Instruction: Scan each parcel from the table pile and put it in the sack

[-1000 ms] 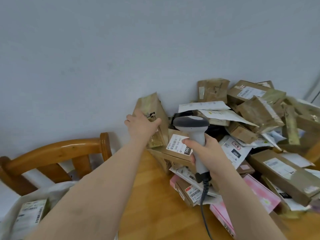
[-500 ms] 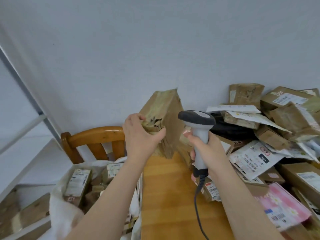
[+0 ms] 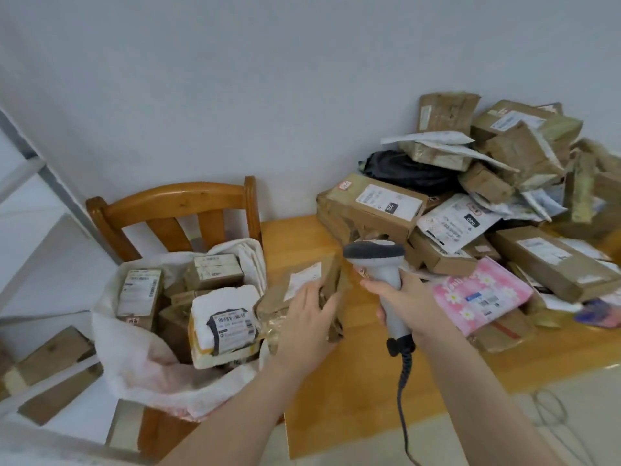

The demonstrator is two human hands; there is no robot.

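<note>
A person's left hand [image 3: 307, 319] clasps a small brown cardboard parcel [image 3: 302, 282] by its near end, thumb curled over the torn right edge and fingers spread across the top. The parcel hangs just above the table corner, its white label turned upward. Its long axis runs from the hand's left, by the sack rim, up and away to the hand's right, towards the scanner head. Just right of it, the right hand [image 3: 408, 299] is wrapped round the handle of a grey handheld barcode scanner [image 3: 374, 255], whose nose is aimed at the label.

The box looks light enough for one hand, but it is crumpled and bound in glossy tape, so it probably gives under pressure and may slide. A hold across the short side seems safest.

Left of the hand gapes a white woven sack [image 3: 134, 361], already holding parcels. Beyond the right hand rises the pile of brown boxes and white mailers [image 3: 373, 210].
</note>
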